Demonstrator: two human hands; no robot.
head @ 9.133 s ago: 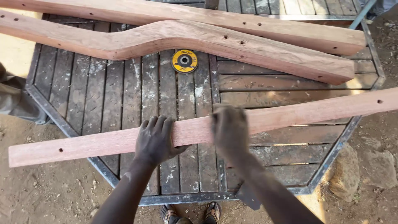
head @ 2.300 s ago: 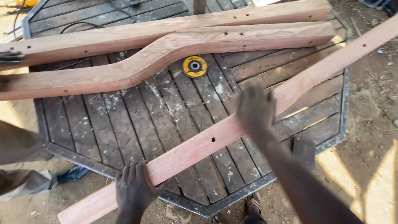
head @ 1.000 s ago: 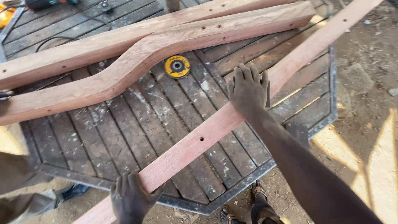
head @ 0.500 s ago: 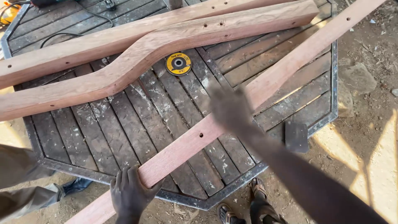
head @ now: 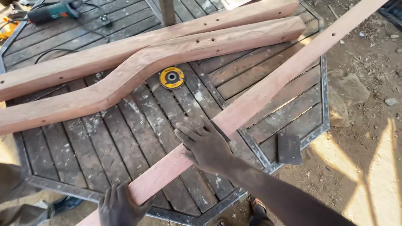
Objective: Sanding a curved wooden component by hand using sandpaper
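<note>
A long straight wooden rail (head: 268, 88) is laid diagonally across the octagonal slatted table (head: 125, 138), its upper end carried past the table's far right rim and its lower end brought over the near rim. The right hand (head: 205, 144) is pressed flat on the rail near the middle of the table, fingers spread and palm down, nothing being clasped. The left hand (head: 119, 207) is closed around the rail's lower end at the near rim, so the piece is gripped there and steadied higher up.

As far as can be judged, the rail is already set on the table and is being positioned; a few drilled holes are seen along its face, and no tool is being applied to it (the surface looks planed and clean).

Three wooden pieces are counted on the table: the held rail and, toward the far side, one curved beam (head: 138, 75) and one straighter beam (head: 104, 58) lying side by side, touching along part of their length. One yellow grinding disc (head: 171, 78) is lying flat just on the near side of the curved beam. One angle grinder (head: 52, 12) with its cable is resting at the table's far left corner. One dark square plate (head: 289, 148) is seen at the table's right rim. Part of another person's clothing is glimpsed off the left rim.
</note>
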